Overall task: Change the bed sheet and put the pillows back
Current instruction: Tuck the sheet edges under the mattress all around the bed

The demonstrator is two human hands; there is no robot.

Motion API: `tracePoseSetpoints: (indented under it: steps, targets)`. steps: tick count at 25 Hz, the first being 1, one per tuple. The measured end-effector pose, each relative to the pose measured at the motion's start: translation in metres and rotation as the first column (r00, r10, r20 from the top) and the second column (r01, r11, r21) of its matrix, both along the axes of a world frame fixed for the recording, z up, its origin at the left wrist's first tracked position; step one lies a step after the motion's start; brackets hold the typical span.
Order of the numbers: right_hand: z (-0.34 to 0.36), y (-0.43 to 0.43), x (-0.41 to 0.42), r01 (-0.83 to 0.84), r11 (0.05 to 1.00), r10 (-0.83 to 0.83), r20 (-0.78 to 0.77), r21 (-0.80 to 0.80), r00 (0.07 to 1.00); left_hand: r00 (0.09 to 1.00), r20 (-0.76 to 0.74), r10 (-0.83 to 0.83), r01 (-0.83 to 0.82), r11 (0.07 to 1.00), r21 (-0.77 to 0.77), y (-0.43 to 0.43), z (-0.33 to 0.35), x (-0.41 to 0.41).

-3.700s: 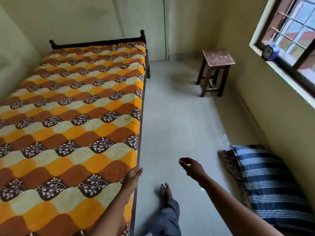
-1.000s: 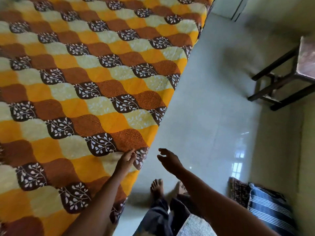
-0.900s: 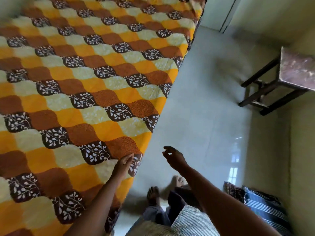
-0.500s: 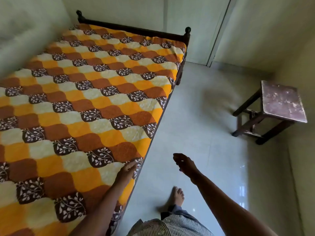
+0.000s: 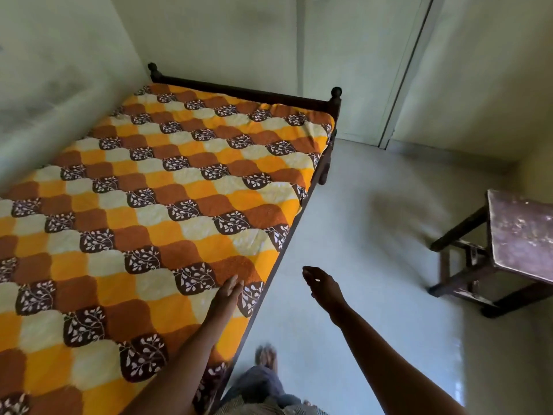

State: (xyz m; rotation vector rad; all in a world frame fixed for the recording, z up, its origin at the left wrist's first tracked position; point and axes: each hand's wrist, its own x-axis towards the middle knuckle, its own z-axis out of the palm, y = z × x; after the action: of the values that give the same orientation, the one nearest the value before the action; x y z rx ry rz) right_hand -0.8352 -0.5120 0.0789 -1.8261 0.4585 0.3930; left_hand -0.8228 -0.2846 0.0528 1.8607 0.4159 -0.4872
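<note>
- An orange, brown and cream leaf-patterned bed sheet (image 5: 155, 205) lies spread over the dark wooden bed frame (image 5: 245, 92), stretching ahead and left of the left hand (image 5: 227, 295).
- The pale glossy floor (image 5: 374, 235) lies beneath the right hand (image 5: 321, 284); a worn dark wooden stool (image 5: 520, 235) stands well to its right.
- The left hand rests flat, fingers straight, on the sheet by the bed's near edge.
- The right hand hovers over the floor, fingers loosely curled, holding nothing.

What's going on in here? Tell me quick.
A person stands beside the bed, left hand resting flat on the orange and brown sheet near its edge. The right hand hovers over the floor, holding nothing. The sheet lies spread across the bed; no pillows are on it. A wooden stool stands nearby.
</note>
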Motion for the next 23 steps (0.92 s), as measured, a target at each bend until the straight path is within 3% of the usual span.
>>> tracePoseSetpoints:
  steps: [2, 6, 10, 16, 19, 21, 23]
  targets:
    - [0.003, 0.002, 0.041, -0.049, 0.998, 0.050, 0.010, -0.049, 0.999, 0.999, 0.038, 0.020, -0.022, 0.999, 0.035, -0.006, -0.009, 0.036]
    - [-0.002, 0.015, 0.136, -0.147, 0.983, 0.156, 0.079, -0.115, 0.985, 0.975, 0.216, -0.047, -0.021, 0.953, 0.302, -0.008, -0.034, 0.114]
    - [-0.026, 0.040, 0.254, -0.359, 0.906, 0.379, 0.052, -0.223, 0.924, 0.976, 0.167, -0.136, 0.032, 0.859, 0.512, 0.009, -0.084, 0.202]
    - [-0.089, 0.117, 0.442, -0.536, 0.647, 0.699, 0.140, -0.542, 0.701, 0.896, 0.179, -0.406, 0.190, 0.715, 0.673, 0.010, -0.135, 0.343]
    - [-0.151, 0.159, 0.499, -0.602, 0.411, 0.865, 0.085, -0.685, 0.494, 0.854, 0.130, -0.504, 0.249, 0.614, 0.749, -0.002, -0.166, 0.364]
    - [-0.193, 0.152, 0.521, -0.562, 0.231, 0.929, 0.008, -0.794, 0.370, 0.848, 0.098, -0.521, 0.241, 0.543, 0.804, -0.005, -0.179, 0.365]
    - [-0.215, 0.126, 0.536, -0.451, 0.226, 0.915, 0.029, -0.863, 0.402, 0.854, 0.089, -0.513, 0.218, 0.508, 0.833, -0.005, -0.185, 0.365]
